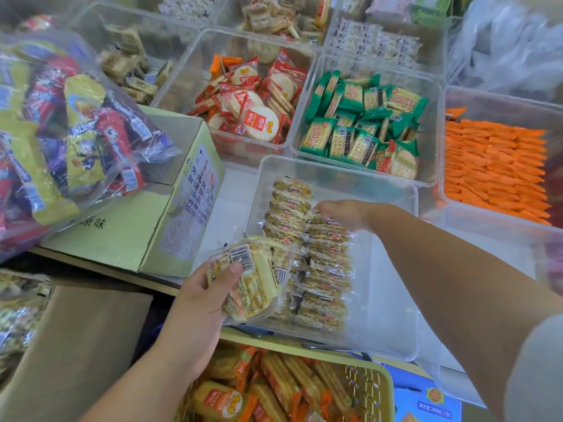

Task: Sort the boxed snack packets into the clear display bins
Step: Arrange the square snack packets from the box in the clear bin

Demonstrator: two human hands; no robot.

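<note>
A clear display bin sits in front of me, its left half lined with two rows of yellow-brown cracker packets. My left hand grips a small stack of the same yellow packets at the bin's near-left corner. My right hand reaches into the bin from the right, fingers closed on the top packet of the right row. The right half of the bin is bare.
An open yellow-green carton stands left of the bin, with a big plastic bag of mixed snacks on it. Behind are bins of red rice crackers, green crackers and orange packets. A yellow basket of orange packets sits below.
</note>
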